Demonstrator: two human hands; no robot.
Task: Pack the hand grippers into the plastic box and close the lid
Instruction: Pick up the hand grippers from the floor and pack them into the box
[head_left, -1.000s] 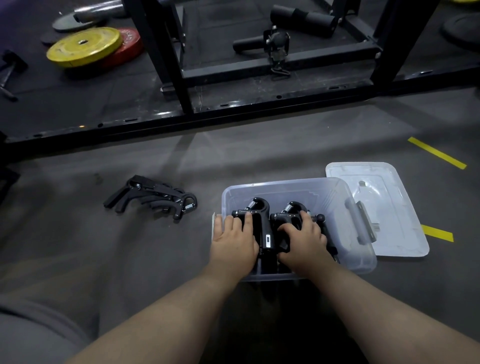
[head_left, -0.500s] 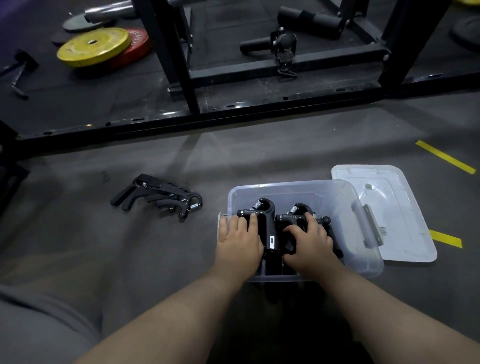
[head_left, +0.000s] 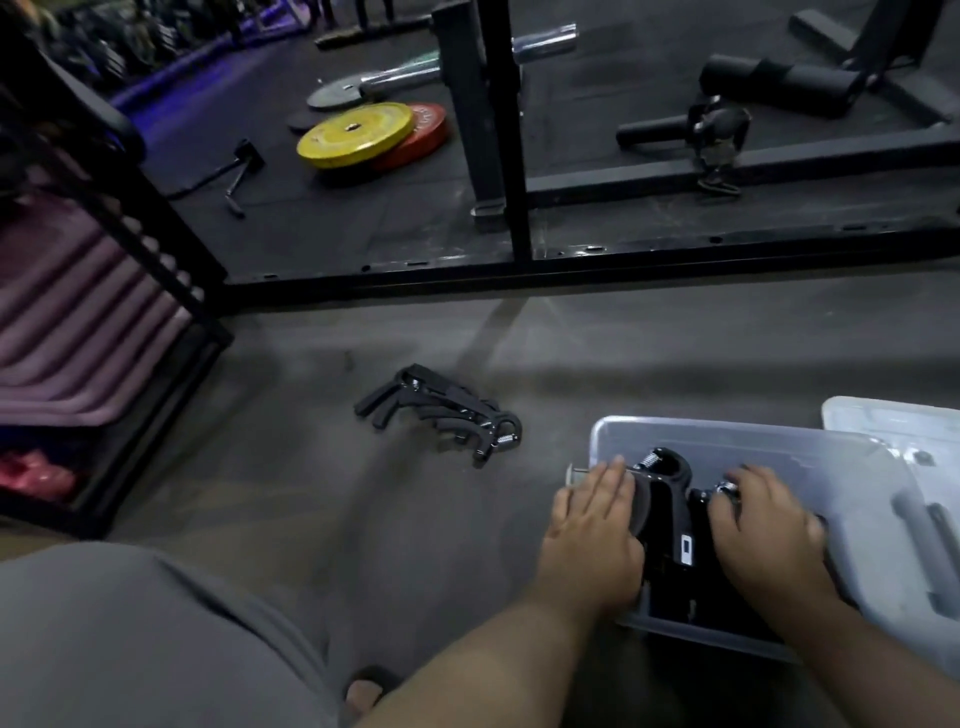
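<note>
A clear plastic box (head_left: 810, 457) stands on the gym floor at the lower right, with black hand grippers (head_left: 672, 519) packed inside it. My left hand (head_left: 592, 535) lies flat over the box's left edge, fingers straight and touching the grippers. My right hand (head_left: 769, 525) rests on the grippers in the middle of the box, fingers slightly bent over them. A small pile of black hand grippers (head_left: 441, 410) lies on the floor to the left of the box. The clear lid (head_left: 898, 431) lies beside the box at the right edge of the view.
A black rack frame (head_left: 498, 135) runs across the floor beyond the box. Yellow and red weight plates (head_left: 369, 135) lie behind it. A shelf with purple mats (head_left: 78, 322) stands at the left. My knee in grey cloth (head_left: 130, 639) fills the lower left.
The view has swung to the left, so the box and lid now sit at the lower right. Both hands stay on the grippers in the box.
</note>
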